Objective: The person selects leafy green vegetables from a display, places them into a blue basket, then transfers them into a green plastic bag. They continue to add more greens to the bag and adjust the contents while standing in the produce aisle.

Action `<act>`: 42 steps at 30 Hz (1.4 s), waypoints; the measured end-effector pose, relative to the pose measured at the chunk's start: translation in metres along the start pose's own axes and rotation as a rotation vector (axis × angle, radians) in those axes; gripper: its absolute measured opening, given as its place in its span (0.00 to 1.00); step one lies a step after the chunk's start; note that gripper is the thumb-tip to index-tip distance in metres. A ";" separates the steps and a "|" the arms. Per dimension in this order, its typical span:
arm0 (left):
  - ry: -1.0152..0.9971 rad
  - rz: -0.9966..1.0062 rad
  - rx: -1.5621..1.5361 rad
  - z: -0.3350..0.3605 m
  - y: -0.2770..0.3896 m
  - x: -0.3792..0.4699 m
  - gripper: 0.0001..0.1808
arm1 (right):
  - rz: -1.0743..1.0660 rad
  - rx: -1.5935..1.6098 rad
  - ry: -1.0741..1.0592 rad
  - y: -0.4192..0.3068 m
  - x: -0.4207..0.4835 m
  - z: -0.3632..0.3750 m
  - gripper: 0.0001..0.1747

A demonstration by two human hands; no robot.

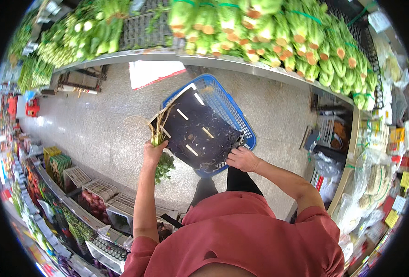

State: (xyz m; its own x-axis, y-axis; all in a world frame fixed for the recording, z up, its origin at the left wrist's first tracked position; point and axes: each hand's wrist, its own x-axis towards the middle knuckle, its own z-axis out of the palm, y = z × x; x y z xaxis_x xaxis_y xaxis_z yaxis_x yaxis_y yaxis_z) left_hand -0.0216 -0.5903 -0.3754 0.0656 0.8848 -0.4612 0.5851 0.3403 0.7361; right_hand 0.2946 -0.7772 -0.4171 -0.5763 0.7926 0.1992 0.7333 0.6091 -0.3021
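A bunch of leafy greens (pixel 162 167) is in my left hand (pixel 153 151), which grips its stalks with the leaves hanging down and pale, root-like ends pointing up. My left thumb lies by the near left side of a dark, slotted plastic piece, apparently a crate (pixel 190 128), soiled with bits of debris. At its near right corner, my right hand (pixel 243 159) has hold of the edge. Beneath and behind it stands a blue plastic basket (pixel 237 116); the dark crate covers much of the basket's opening, so its contents are mostly hidden.
Ahead, a metal-edged display shelf (pixel 225 62) bears bundled leafy lettuce (pixel 280 34) and other greens (pixel 86 38). A white board (pixel 156 72) lies below it. Crates of onions (pixel 95 204) stand at left, a wooden-edged shelf (pixel 348 155) at right. Speckled floor (pixel 104 117) lies between.
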 end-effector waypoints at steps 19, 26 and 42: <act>0.317 0.157 -0.969 -0.225 0.006 -0.048 0.16 | -0.245 -0.279 0.042 -0.047 0.188 -0.082 0.05; 0.218 0.318 -1.094 -0.253 0.061 -0.009 0.16 | -0.175 -0.302 0.041 -0.015 0.250 -0.112 0.06; 0.542 0.252 -0.958 -0.298 0.102 0.134 0.10 | 0.143 -0.308 0.262 0.171 0.454 -0.070 0.04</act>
State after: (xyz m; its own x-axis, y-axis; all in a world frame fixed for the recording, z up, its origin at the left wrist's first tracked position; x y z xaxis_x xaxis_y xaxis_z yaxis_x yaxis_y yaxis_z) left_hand -0.1941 -0.3427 -0.2144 -0.4015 0.9048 -0.1418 -0.2719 0.0301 0.9619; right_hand 0.1832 -0.3111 -0.3124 -0.3788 0.8258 0.4178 0.8956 0.4408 -0.0593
